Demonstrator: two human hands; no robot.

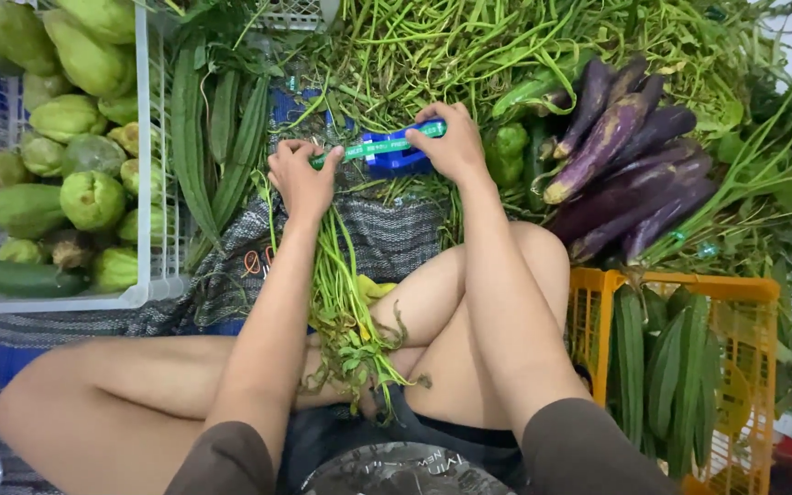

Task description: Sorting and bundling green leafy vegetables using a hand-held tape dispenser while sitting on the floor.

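A bunch of leafy green stems (346, 302) is laid along the lap, its leafy end hanging down between the crossed legs and its upper end gathered under the left hand (302, 179). That hand is closed around the top of the bunch, with the thumb and forefinger pinched on the free end of a green tape (373, 147). The tape is stretched across to the right hand (451, 142), whose fingers are curled over a blue tape dispenser (396, 156), held just above the stems.

If the pinch on the tape end is loosened, the strip could spring back and stick to itself or to the leaves. If the bunch is gripped slackly, loose stems could slide off the lap. A hard pull on the tape could bruise or snap the thin stems.

Beyond the hands, a heap of long beans (469, 46) is spread, and stray pods could be caught on the sticky strip. To the right a pile of purple eggplants (625, 156) lies above an orange crate (680, 293) of ridged gourds; to the left a white basket (144, 165) holds pale green chayotes.
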